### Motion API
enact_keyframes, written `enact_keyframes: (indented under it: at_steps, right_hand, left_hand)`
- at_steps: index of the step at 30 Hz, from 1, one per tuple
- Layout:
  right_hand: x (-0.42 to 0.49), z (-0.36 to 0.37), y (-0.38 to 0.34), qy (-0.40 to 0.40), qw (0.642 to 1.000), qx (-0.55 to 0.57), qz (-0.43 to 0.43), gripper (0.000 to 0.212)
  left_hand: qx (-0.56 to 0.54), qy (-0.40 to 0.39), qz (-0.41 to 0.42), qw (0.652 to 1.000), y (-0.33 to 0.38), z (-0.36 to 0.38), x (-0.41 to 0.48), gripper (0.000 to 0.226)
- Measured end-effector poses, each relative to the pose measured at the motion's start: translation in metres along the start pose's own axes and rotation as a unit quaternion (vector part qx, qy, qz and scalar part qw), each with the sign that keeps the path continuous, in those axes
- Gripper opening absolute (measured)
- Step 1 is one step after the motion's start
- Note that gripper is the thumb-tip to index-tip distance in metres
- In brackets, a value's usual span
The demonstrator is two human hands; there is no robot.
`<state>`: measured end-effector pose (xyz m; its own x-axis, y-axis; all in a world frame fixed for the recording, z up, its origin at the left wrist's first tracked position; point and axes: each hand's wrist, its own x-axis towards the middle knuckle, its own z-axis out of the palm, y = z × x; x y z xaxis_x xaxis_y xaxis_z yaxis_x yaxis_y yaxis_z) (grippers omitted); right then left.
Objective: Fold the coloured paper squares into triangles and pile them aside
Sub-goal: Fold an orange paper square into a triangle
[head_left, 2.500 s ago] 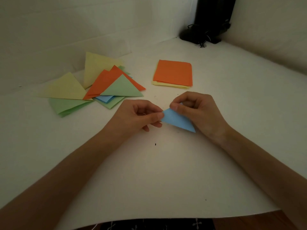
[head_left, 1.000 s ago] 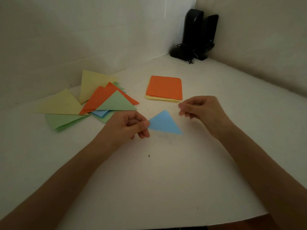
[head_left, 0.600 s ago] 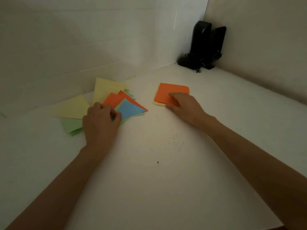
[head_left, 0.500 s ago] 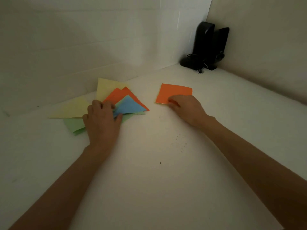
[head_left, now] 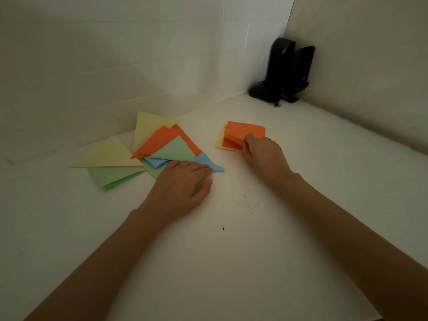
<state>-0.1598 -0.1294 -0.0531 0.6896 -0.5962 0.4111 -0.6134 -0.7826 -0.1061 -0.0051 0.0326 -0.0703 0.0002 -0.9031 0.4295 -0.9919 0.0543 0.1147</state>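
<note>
A loose pile of folded triangles lies left of centre: yellow, orange and green ones overlap. My left hand rests palm down at the pile's near right edge. Its fingers lie flat on a blue triangle, and only the triangle's right tip shows. To the right sits a small stack of squares, an orange square on top of yellow sheets. My right hand pinches the orange square's near corner, which curls up off the stack.
A black device with cables stands in the far corner where the two walls meet. Dark specks dot the white table between my forearms. The table's front edge shows at the lower right.
My left hand carried the blue triangle to the pile and now lies flat on it at the pile's right edge. My right hand reached the stack and has lifted the orange square's corner.
</note>
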Motion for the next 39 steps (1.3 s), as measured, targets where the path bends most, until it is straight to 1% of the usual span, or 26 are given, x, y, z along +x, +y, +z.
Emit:
enact_keyframes:
  at_steps: [1, 3, 6, 8, 9, 10, 11, 12, 13, 14, 15, 16, 17, 18, 19, 20, 23, 26, 27, 29, 31, 33, 34, 36, 37, 39]
  right_hand:
    - [-0.003, -0.003, 0.002, 0.008, 1.0, 0.004, 0.0, 0.019]
    - [-0.009, -0.008, 0.006, 0.016, 1.0, 0.01, -0.001, 0.02]
    - [-0.021, -0.012, 0.014, 0.03, 0.999, 0.021, 0.016, 0.019]
    - [-0.027, -0.013, 0.018, 0.063, 0.997, 0.038, 0.03, 0.016]
    - [-0.03, -0.015, 0.018, 0.086, 0.994, 0.053, 0.029, 0.015]
    - [-0.034, -0.018, 0.016, 0.117, 0.991, 0.067, 0.016, 0.016]
    - [-0.038, -0.021, 0.014, 0.156, 0.985, 0.073, -0.01, 0.017]
    - [-0.042, -0.025, 0.009, 0.198, 0.976, 0.073, -0.05, 0.019]
    - [-0.047, -0.028, 0.004, 0.23, 0.965, 0.069, -0.103, 0.019]
    - [-0.053, -0.028, 0.0, 0.24, 0.954, 0.069, -0.163, 0.019]
    - [-0.058, -0.028, -0.004, 0.229, 0.946, 0.073, -0.218, 0.019]
    - [-0.062, -0.026, -0.007, 0.202, 0.941, 0.085, -0.258, 0.02]
    - [-0.065, -0.024, -0.01, 0.168, 0.939, 0.102, -0.281, 0.02]
    - [-0.068, -0.02, -0.012, 0.138, 0.939, 0.123, -0.289, 0.02]
    - [-0.07, -0.018, -0.015, 0.119, 0.94, 0.144, -0.285, 0.019]
    - [-0.071, -0.016, -0.018, 0.109, 0.942, 0.162, -0.275, 0.019]
    - [-0.072, -0.017, -0.021, 0.1, 0.947, 0.213, -0.22, 0.018]
    - [-0.073, -0.022, -0.021, 0.077, 0.941, 0.312, -0.107, 0.015]
    - [-0.073, -0.024, -0.022, 0.071, 0.936, 0.336, -0.07, 0.015]
    - [-0.074, -0.026, -0.026, 0.06, 0.925, 0.375, -0.003, 0.012]
    - [-0.074, -0.027, -0.03, 0.044, 0.897, 0.435, 0.062, 0.012]
    - [-0.074, -0.026, -0.032, 0.035, 0.869, 0.482, 0.103, 0.018]
    - [-0.073, -0.026, -0.032, 0.039, 0.865, 0.488, 0.113, 0.019]
    - [-0.072, -0.028, -0.032, 0.055, 0.861, 0.49, 0.125, 0.018]
    - [-0.072, -0.03, -0.031, 0.062, 0.861, 0.49, 0.124, 0.02]
    - [-0.073, -0.032, -0.031, 0.064, 0.869, 0.479, 0.107, 0.022]
  left_hand:
    - [0.017, -0.011, -0.018, 1.0, -0.002, 0.002, 0.0, 0.047]
    - [0.061, -0.01, -0.068, 0.996, -0.008, 0.004, -0.002, 0.047]
    - [0.058, -0.015, -0.137, 0.989, -0.014, 0.005, -0.003, 0.051]
    - [0.035, 0.027, -0.142, 0.989, -0.012, 0.004, -0.001, 0.051]
    - [0.006, 0.068, -0.137, 0.988, -0.008, 0.002, 0.0, 0.047]
    - [-0.062, 0.106, -0.142, 0.982, -0.002, -0.001, 0.002, 0.042]
    - [-0.174, 0.128, -0.157, 0.964, 0.009, -0.007, 0.005, 0.038]
    - [-0.317, 0.115, -0.194, 0.921, 0.024, -0.014, 0.007, 0.039]
    - [-0.473, 0.061, -0.244, 0.845, 0.037, -0.018, 0.012, 0.045]
    - [-0.591, 0.009, -0.304, 0.747, 0.046, -0.018, 0.016, 0.052]
    - [-0.67, -0.018, -0.34, 0.659, 0.05, -0.016, 0.018, 0.057]
    - [-0.723, -0.016, -0.353, 0.593, 0.052, -0.015, 0.019, 0.061]
    - [-0.761, 0.002, -0.358, 0.542, 0.051, -0.014, 0.018, 0.063]
    - [-0.793, 0.026, -0.349, 0.5, 0.048, -0.014, 0.017, 0.065]
    - [-0.806, 0.045, -0.34, 0.482, 0.045, -0.013, 0.015, 0.063]
    - [-0.806, 0.054, -0.336, 0.484, 0.042, -0.012, 0.013, 0.06]
    - [-0.787, 0.053, -0.333, 0.516, 0.038, -0.01, 0.012, 0.052]
    - [-0.777, 0.029, -0.328, 0.537, 0.042, -0.013, 0.013, 0.043]
    - [-0.777, 0.021, -0.326, 0.538, 0.044, -0.013, 0.013, 0.038]
    - [-0.791, 0.019, -0.32, 0.521, 0.044, -0.012, 0.012, 0.034]
    - [-0.805, 0.024, -0.313, 0.503, 0.044, -0.013, 0.011, 0.034]
    - [-0.808, 0.025, -0.305, 0.504, 0.044, -0.013, 0.01, 0.034]
    - [-0.806, 0.024, -0.305, 0.507, 0.045, -0.014, 0.01, 0.032]
    - [-0.789, 0.026, -0.309, 0.531, 0.045, -0.013, 0.01, 0.023]
    - [-0.771, 0.03, -0.317, 0.552, 0.044, -0.013, 0.01, 0.022]
    - [-0.724, 0.034, -0.332, 0.604, 0.038, -0.014, 0.01, 0.028]
